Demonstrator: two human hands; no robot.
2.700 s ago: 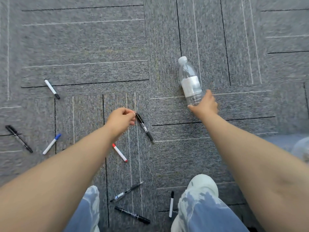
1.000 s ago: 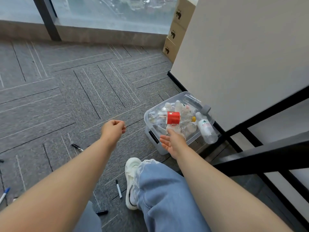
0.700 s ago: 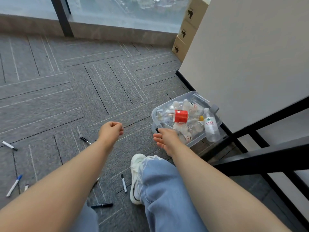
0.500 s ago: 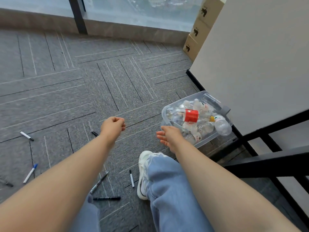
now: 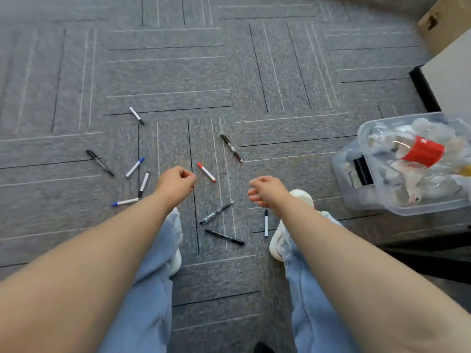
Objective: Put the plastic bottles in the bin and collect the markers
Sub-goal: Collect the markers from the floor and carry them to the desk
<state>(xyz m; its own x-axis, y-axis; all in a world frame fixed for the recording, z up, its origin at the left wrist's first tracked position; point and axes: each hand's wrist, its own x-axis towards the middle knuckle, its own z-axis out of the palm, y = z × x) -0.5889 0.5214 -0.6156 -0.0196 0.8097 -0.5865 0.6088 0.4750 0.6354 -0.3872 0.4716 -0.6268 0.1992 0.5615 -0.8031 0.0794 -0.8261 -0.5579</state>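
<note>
Several markers (image 5: 206,172) lie scattered on carpet (image 5: 165,72), left of the bottle-filled bin (image 5: 342,179).

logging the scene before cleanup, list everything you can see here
white markers: six, white bodies with black, blue or red caps, scattered on the carpet
black pens: four, black, on the carpet among the markers
bin: one, clear plastic, on the floor at right
plastic bottles: several, count unclear, clear, one red-labelled, piled in the bin
cardboard box: one, brown, top right corner
carpet: grey striped tiles, whole floor
jeans: light blue, bottom centre
shoes: two, white, on the carpet
left hand: fingers curled, nothing seen in it
right hand: loosely curled, empty
</note>
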